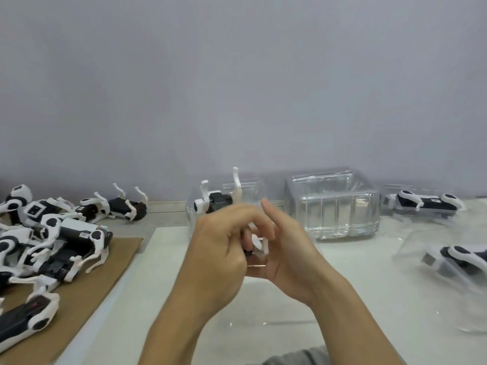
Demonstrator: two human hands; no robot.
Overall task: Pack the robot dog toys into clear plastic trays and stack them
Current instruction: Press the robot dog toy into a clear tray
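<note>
Nearest the camera, both forearms reach forward over the white table (pixel 184 299), and the two hands meet just above it. The left hand (pixel 221 248) has its fingers curled round part of a robot dog toy (pixel 218 200), whose black body and upturned white legs stick out beyond the knuckles. The right hand (pixel 287 248) cups the other side, thumb raised and fingers bent round a clear plastic tray (pixel 253 204) that seems to surround the toy; how firmly it holds is hard to tell through the blur and the clear plastic. I judge the step in hand to be seating this toy in its tray. The next move calls for pressing the body down until the legs sit inside the walls, then carrying the packed tray to the others.

To the left, a heap of unpacked toys (pixel 52 241) lies on a brown cardboard sheet (pixel 87 299). To the right, a packed tray (pixel 453 262) rests near the edge. Further back stand a pile of empty trays (pixel 332 206) and another packed toy (pixel 424 202), against the grey wall (pixel 237 75); much of the heap is left to pack
</note>
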